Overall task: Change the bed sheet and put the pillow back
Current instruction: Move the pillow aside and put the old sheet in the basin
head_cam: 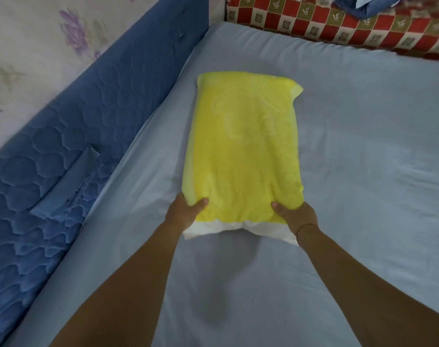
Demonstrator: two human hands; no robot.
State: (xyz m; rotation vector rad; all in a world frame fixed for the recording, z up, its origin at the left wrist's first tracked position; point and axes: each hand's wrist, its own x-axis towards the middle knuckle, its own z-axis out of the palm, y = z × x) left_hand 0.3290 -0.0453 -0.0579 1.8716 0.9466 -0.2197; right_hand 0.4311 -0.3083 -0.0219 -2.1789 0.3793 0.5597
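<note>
The light-blue sheet (351, 151) looks already spread; left hand (184, 212) and right hand (297, 216) pinch the yellow pillow (243, 149) mid-frame — only placing remains.

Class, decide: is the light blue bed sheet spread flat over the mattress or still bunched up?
Spread flat. The light blue bed sheet covers the whole visible mattress with only faint creases, and the yellow pillow lies on it.
</note>
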